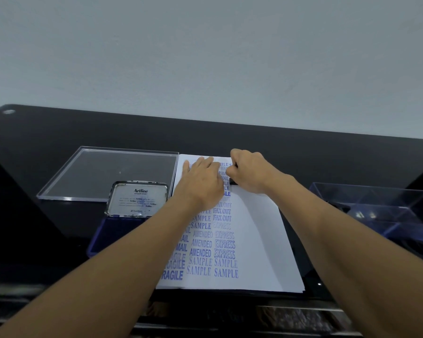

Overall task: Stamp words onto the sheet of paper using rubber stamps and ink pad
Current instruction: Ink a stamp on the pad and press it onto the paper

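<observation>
Two hands meet near the far edge of the sheet of paper (261,240). At left, a clear lid (108,174) and an open ink pad (137,201) sit just beside the sheet's left edge. The left hand (202,181) lies flat, fingers straight, on stamped words (213,252); the right hand (249,173) curls its fingers round a black stamp (233,182). Plain white paper runs rightward toward a clear box (376,208).

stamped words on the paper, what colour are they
Blue; the stamped words show best in the head view.
</observation>
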Demonstrator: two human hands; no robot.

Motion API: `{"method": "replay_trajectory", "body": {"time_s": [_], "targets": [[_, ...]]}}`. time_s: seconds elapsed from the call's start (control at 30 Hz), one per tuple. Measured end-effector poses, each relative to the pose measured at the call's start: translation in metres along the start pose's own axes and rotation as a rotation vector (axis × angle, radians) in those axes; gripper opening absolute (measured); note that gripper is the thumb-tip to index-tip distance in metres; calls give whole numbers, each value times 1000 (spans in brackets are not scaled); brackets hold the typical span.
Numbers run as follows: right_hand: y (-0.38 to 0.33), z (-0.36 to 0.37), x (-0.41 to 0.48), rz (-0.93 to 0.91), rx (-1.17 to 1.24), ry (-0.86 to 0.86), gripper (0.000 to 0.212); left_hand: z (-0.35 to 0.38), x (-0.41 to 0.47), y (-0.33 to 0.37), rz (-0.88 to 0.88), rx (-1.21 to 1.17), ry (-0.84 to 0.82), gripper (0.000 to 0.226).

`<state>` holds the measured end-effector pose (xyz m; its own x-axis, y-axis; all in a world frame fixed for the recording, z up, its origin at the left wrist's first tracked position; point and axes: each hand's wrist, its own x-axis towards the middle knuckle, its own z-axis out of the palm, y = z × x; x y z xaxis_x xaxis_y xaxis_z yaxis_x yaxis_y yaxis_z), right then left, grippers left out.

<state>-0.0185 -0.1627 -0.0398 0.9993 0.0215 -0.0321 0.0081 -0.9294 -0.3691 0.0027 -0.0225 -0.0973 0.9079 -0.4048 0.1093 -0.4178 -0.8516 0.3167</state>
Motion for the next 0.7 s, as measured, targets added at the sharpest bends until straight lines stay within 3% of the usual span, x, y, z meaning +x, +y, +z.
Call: {"method": "replay_trajectory", "body": {"time_s": [0.7], "targets": [[-2, 2, -2, 6, -20, 35, 29, 1, 1, -1, 3, 0, 7, 48]]}}
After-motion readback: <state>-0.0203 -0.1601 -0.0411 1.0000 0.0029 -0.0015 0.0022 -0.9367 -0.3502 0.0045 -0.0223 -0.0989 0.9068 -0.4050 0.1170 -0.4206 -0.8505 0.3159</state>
